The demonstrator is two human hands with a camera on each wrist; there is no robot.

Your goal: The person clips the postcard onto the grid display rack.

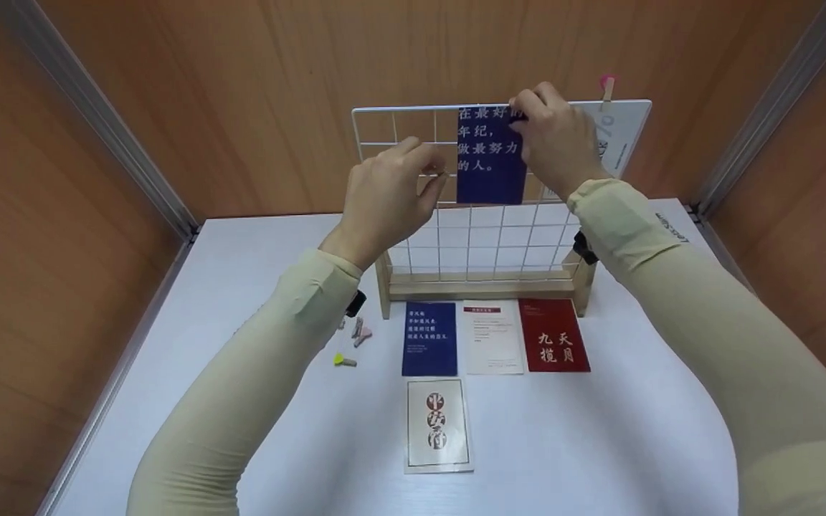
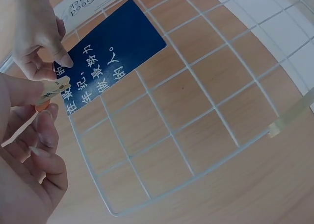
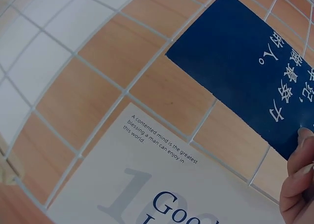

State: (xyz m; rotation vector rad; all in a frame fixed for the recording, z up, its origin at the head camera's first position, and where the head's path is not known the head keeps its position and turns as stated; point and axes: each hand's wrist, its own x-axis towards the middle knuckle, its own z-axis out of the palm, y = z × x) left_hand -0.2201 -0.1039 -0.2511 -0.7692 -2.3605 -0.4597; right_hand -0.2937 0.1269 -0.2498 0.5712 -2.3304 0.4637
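Observation:
A dark blue card (image 1: pixel 492 183) with white Chinese characters lies against the front of a white wire grid (image 1: pixel 470 236), its upper edge near the top wire. My right hand (image 1: pixel 560 140) pinches the card by its upper right corner, with fingers over the top wire. Left of the card, my left hand (image 1: pixel 391 197) holds a small wooden clothespin (image 2: pixel 58 89) with an orange ornament between thumb and fingers. In the left wrist view the clothespin's tip overlaps the card's top edge. A white "Good Luck" card (image 3: pixel 162 185) hangs to the right of the blue one.
A clothespin with a pink ornament (image 1: pixel 608 89) sits on the top wire at right. The grid stands in a wooden base (image 1: pixel 481 289). Before it lie a blue card (image 1: pixel 429 358), a white card (image 1: pixel 493 351), a red card (image 1: pixel 553 322) and a cream card (image 1: pixel 449 459). Several clothespins (image 1: pixel 345 361) lie at left.

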